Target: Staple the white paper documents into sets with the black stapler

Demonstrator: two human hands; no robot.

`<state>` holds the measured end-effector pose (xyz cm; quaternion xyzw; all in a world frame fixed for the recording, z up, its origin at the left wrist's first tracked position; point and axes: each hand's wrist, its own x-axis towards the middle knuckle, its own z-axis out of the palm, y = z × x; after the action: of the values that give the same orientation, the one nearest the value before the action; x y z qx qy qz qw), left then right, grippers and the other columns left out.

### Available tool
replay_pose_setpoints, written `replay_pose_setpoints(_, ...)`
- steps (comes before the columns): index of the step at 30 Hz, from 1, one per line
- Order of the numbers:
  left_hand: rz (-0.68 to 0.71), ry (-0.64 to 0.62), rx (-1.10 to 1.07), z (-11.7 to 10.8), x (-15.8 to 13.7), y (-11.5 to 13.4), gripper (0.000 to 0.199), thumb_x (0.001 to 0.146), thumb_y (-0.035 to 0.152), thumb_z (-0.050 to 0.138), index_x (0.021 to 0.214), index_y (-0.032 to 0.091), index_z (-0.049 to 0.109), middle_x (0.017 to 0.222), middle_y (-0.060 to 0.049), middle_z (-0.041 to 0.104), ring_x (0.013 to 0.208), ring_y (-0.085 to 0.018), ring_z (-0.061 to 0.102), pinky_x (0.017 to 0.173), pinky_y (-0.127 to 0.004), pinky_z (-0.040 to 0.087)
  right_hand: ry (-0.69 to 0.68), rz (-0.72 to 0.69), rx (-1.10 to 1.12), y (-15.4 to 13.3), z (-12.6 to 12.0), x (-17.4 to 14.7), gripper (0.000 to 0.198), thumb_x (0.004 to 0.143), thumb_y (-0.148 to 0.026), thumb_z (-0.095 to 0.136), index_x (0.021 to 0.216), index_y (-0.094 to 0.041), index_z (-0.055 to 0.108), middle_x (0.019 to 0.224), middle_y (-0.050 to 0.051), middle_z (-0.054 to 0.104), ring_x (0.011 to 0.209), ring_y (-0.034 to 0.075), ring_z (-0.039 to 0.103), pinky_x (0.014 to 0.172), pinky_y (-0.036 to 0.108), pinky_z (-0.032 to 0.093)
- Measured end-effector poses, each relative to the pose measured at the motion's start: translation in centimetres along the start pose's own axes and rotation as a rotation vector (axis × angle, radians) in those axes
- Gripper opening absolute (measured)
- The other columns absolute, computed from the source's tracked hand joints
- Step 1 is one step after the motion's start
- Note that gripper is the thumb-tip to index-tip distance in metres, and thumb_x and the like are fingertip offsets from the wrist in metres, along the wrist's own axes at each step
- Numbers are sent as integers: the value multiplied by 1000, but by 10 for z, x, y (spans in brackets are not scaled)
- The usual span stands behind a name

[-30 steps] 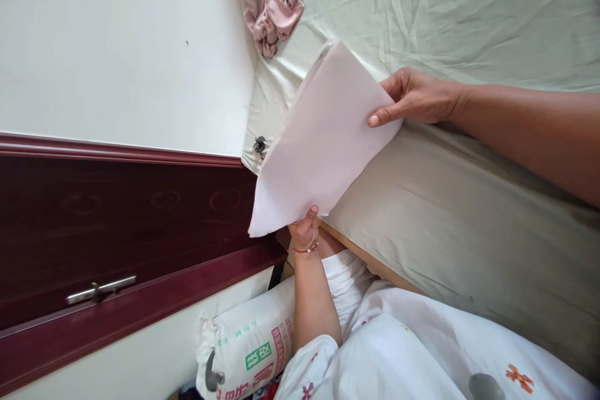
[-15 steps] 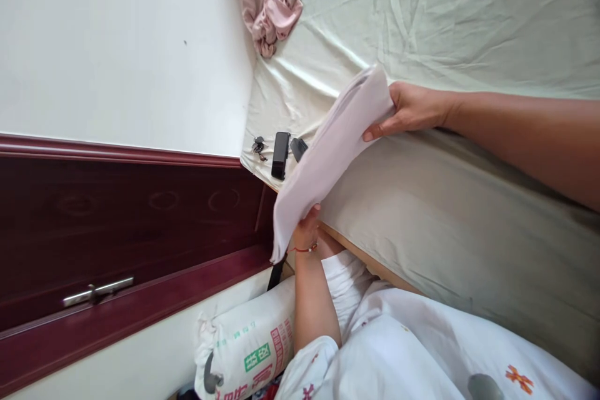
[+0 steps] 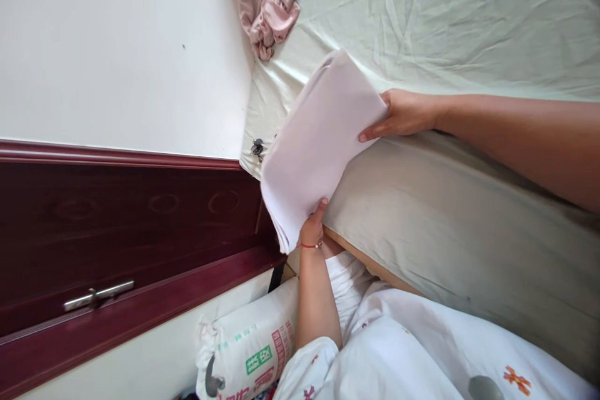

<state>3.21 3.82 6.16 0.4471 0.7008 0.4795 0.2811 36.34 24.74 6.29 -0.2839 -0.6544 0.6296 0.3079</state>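
Note:
A stack of white paper sheets (image 3: 323,137) is held up over the edge of the bed, its broad face turned towards me and bending slightly. My left hand (image 3: 313,225), with a red string bracelet at the wrist, grips the lower edge; its thumb lies on the front and the other fingers are hidden behind. At the right edge, my right hand (image 3: 398,114) pinches the stack with the thumb in front and fingers at the back. Loose layers show along the upper and lower left ends.
The bed (image 3: 450,37) has a pale green sheet. A pink cloth (image 3: 272,12) lies by the wall, and small dark keys (image 3: 257,147) lie near the bed's corner. Left is a dark red wooden panel (image 3: 131,206) with a metal bolt (image 3: 98,295). A printed white sack (image 3: 253,337) stands below.
The paper stack has tilted so that more of its broad face shows, and it now covers the black phone and dark object beside it. Both hands keep hold of it.

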Motion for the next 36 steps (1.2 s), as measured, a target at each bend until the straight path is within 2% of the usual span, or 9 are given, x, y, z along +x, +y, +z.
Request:
replay_pose_setpoints(4,19,105,0,16,-4,7,75,66,57,97,127,23,70,137,-13,73,144,-29,60,131,-46,39,-11,8,20,7,1,3,50,64,-52,96,104,-27,80,95,0,78,124,36,68,120,54,52)
replay_pose_setpoints(9,-47,216,83,21,-6,12,73,70,66,92,123,20,73,142,-16,72,156,-31,48,135,-44,31,11,78,-72,6,1,6,44,63,-45,97,97,-24,80,85,3,75,116,37,70,115,54,54)
replay_pose_setpoints(15,-82,163,193,13,-9,11,68,75,68,87,122,21,75,143,-14,71,155,-29,49,134,-37,31,-7,59,-244,-12,2,-1,33,80,-46,86,101,-22,78,105,2,80,107,30,74,106,47,60)
replay_pose_setpoints(18,-58,164,142,16,-9,11,76,73,73,85,125,20,74,144,-14,71,151,-31,54,132,-40,38,-9,77,-250,-18,1,-4,29,84,-45,84,102,-23,78,105,1,80,109,29,74,105,44,60)
replay_pose_setpoints(24,52,296,-54,26,-1,20,82,72,75,84,132,21,71,149,-13,67,147,-29,58,128,-38,43,-26,178,-221,-24,0,-5,28,87,-43,83,104,-22,79,111,2,79,111,27,73,103,42,61)
replay_pose_setpoints(28,44,305,-64,19,4,27,81,72,79,82,124,17,74,133,-15,76,134,-31,69,118,-42,54,-52,267,-172,-26,-1,-6,34,84,-45,87,102,-18,79,106,4,78,104,28,74,94,43,63)
replay_pose_setpoints(31,23,288,-16,8,3,33,75,73,76,83,118,16,77,124,-15,79,132,-31,70,117,-41,54,-79,281,-124,-23,-3,-5,39,82,-50,88,103,-18,79,101,5,77,101,29,74,87,40,63)
replay_pose_setpoints(34,-15,237,-3,-7,2,42,68,77,71,84,119,18,77,126,-14,79,133,-29,70,118,-40,53,-86,200,8,-20,-2,-4,47,81,-48,89,119,-23,77,107,3,78,104,27,74,86,36,64)
replay_pose_setpoints(36,-72,152,8,-20,2,50,67,77,70,85,120,20,77,127,-13,79,129,-29,71,113,-40,57,-28,158,86,-21,-2,-4,58,81,-45,90,134,-27,71,117,2,78,110,26,74,89,35,64)
